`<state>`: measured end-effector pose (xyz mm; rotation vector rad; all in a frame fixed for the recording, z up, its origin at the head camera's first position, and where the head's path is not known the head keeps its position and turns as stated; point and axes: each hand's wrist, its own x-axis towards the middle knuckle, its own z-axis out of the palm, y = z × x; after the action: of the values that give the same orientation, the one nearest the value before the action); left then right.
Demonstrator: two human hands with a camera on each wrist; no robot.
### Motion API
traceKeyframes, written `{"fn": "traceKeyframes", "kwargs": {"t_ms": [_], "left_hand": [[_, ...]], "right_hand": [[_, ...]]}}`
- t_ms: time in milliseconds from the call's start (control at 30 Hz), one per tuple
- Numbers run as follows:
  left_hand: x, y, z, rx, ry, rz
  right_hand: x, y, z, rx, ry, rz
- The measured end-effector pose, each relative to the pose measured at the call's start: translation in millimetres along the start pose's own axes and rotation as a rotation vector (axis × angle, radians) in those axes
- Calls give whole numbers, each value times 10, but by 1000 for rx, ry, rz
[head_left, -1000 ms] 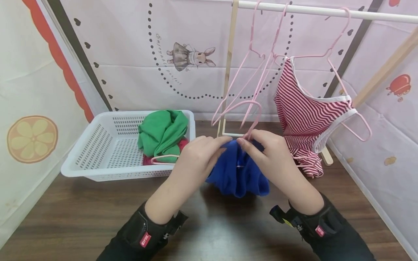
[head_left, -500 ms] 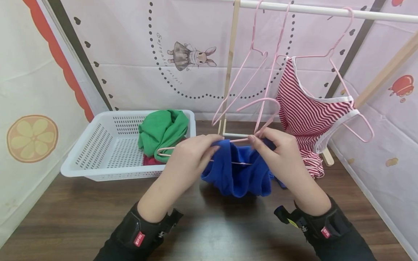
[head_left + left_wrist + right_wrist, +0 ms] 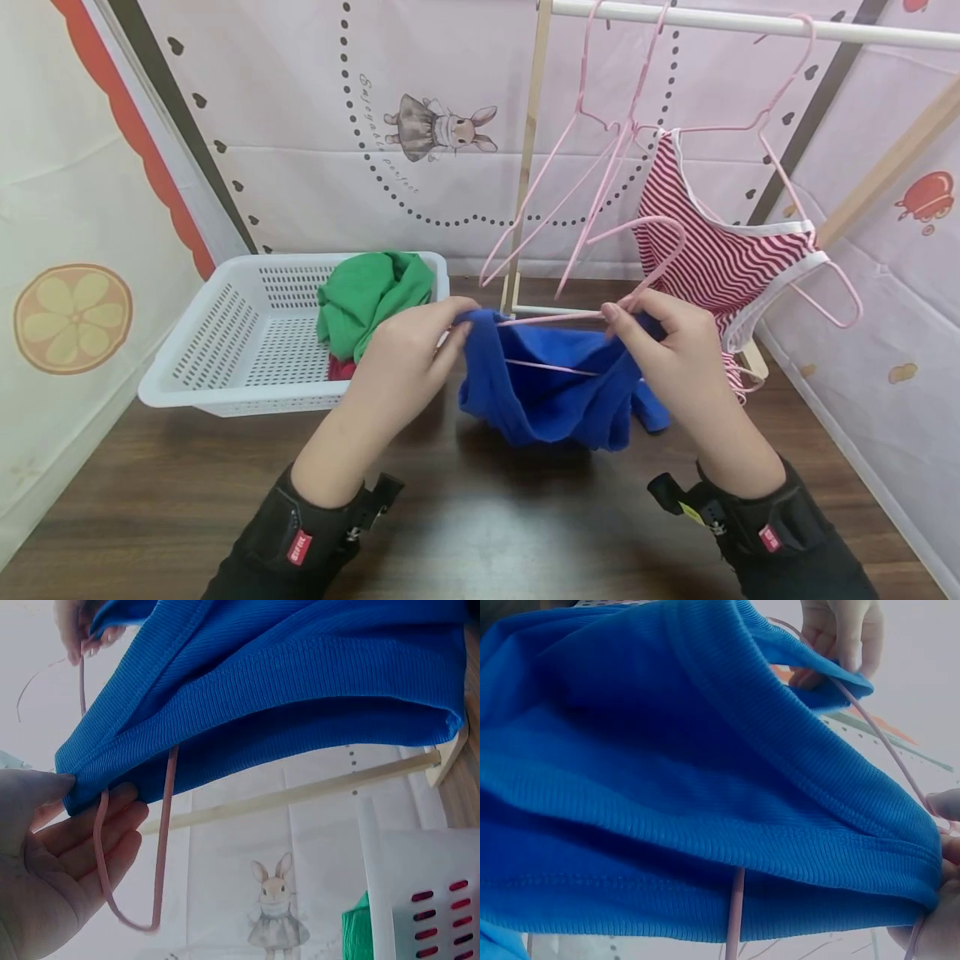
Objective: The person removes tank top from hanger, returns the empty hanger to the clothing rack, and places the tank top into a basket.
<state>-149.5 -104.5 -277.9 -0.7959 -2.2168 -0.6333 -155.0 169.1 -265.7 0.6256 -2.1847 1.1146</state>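
Note:
A ribbed blue tank top hangs bunched between both hands, close above the table. Through it runs a pink hanger, its hook pointing up and back beside the right hand. My left hand pinches the left strap; in the left wrist view, the hanger's rounded end sticks out of the cloth in front of these fingers. With thumb and fingertips my right hand grips the hanger near the base of its hook, together with the right strap. The right wrist view shows the hanger's lower bar coming out from the blue cloth.
A white basket at left holds a green garment and something red. From the rack's white rail hang bare pink hangers and a red-and-white striped top. Printed curtains stand behind and at both sides.
The hands have moved apart, left hand leftward, right hand rightward, spreading the blue top wide. The hanger has shifted right, its left end going from over the basket into the cloth.

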Motion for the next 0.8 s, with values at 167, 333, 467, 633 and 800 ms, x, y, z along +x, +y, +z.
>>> {"fn": "traceKeyframes", "kwargs": {"t_ms": [167,333,467,633,800], "left_hand": [[-27,-53,-43,-6,-13,-69],[-49,-100,-78,-13,-16,-132],[-60,-130,-96,-18,-6,-173],[-76,-150,-125,-14,-28,-242],[-89,-175,-150,0,-75,-301]], "right_hand": [[-14,47,-58,-15,15,31],[-26,87,-109,-16,28,32],[-32,106,-136,5,48,19],[-49,117,-172,1,81,20],[-74,145,-216,-18,100,40]]}}
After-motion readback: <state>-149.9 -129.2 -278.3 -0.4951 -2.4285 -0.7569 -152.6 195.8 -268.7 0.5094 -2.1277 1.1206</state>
